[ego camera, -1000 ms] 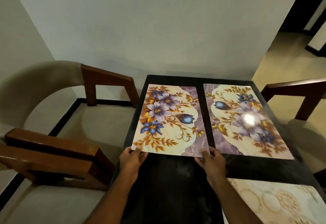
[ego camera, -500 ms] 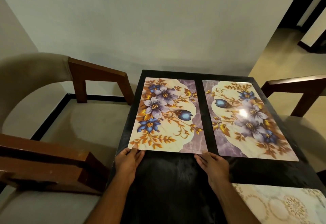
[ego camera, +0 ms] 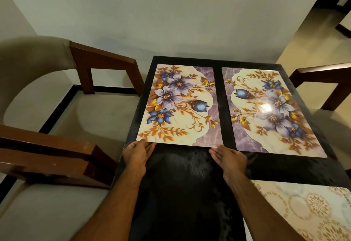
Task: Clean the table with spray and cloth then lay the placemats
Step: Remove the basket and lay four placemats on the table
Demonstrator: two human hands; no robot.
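Observation:
Two glossy floral placemats lie flat side by side on the dark table (ego camera: pixel 190 193). My hands are at the near edge of the left placemat (ego camera: pixel 180 106). The fingertips of my left hand (ego camera: pixel 135 157) touch its near-left corner with the fingers straight. At the near-right corner my right hand (ego camera: pixel 230 160) rests with straight fingers against the edge. A narrow dark strip of table separates this mat from the right placemat (ego camera: pixel 266 111), which nobody touches. No spray bottle or cloth is in view.
A third placemat (ego camera: pixel 303 214), pale with gold rosettes, lies at the near right of the table. Wooden chairs stand at the far left (ego camera: pixel 106 64), near left (ego camera: pixel 47 155) and right (ego camera: pixel 322 73). A wall runs just behind the table's far edge.
The left placemat has slid a little away from me and settled flat and square beside the right one. My fingers went from holding its near corners to lying straight at its edge.

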